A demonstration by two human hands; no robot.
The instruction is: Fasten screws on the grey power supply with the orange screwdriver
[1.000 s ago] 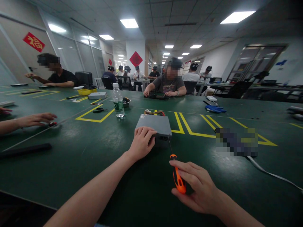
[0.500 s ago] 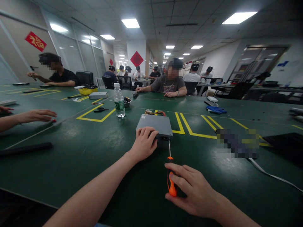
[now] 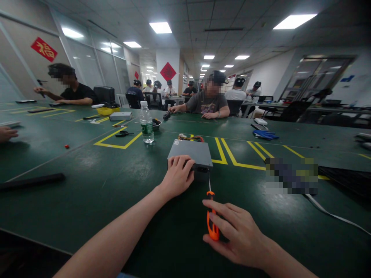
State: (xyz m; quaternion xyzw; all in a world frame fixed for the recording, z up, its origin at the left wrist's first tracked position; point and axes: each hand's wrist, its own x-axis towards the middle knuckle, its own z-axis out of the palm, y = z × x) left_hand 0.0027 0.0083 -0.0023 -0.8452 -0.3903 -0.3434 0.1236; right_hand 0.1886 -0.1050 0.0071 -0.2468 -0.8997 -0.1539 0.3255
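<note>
A grey metal computer power supply (image 3: 193, 150) lies flat on the green table, its bundle of coloured wires (image 3: 191, 138) at the far side. My left hand (image 3: 179, 174) grips its near left part, fingers over the top and thumb down by the front face. In my right hand (image 3: 232, 229) is an orange and black screwdriver (image 3: 213, 224), held by the handle between thumb and fingers. Its shaft points away from me, and the tip meets the unit's front face near the lower right corner. Whether the tip sits in a screw is too small to tell.
A water bottle (image 3: 147, 125) stands beyond the unit to the left, near a small bowl (image 3: 156, 124). Blue gloves (image 3: 265, 134) lie at the right. A black bar (image 3: 34, 181) and a co-worker's hand (image 3: 7, 134) are at the left. Another person (image 3: 207, 100) sits opposite.
The screwdriver handle has turned slightly in my right hand. My left hand stays on the power supply. At the left, the co-worker's hand has drawn back from a small red piece.
</note>
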